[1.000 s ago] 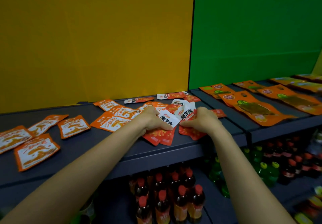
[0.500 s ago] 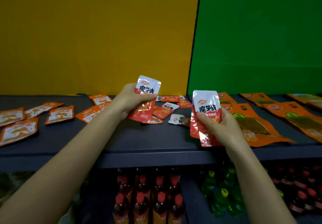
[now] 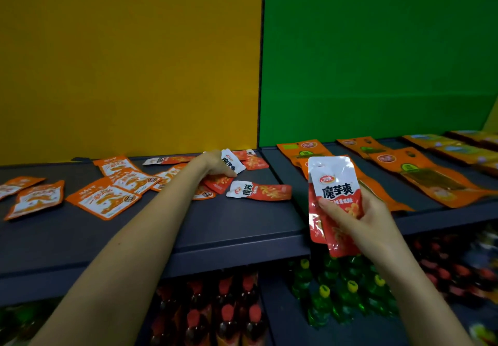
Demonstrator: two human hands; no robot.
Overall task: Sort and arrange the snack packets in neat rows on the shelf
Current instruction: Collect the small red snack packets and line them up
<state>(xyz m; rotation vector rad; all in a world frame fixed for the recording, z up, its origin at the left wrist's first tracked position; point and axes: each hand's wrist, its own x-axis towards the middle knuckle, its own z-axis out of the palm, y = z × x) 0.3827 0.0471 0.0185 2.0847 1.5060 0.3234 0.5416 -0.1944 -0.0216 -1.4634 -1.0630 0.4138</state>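
Observation:
My right hand [image 3: 358, 219] holds a small upright stack of red-and-white snack packets [image 3: 332, 184] in front of the dark shelf [image 3: 242, 227]. My left hand [image 3: 215, 164] reaches to the back of the shelf and grips red-and-white packets [image 3: 231, 162] among a loose pile there. One more red-and-white packet [image 3: 258, 190] lies flat on its side just right of that hand. Several orange-and-white packets [image 3: 106, 197] lie scattered on the shelf's left part.
Long orange packets [image 3: 431, 181] lie in rows on the shelf's right section before the green wall. A yellow wall backs the left section. Below the shelf stand red-capped bottles [image 3: 226, 316] and green bottles [image 3: 336, 291].
My left hand dropped from mid-air back to the pile at the shelf's rear, still with packets. My right hand stayed raised with its stack. The camera shifted slightly.

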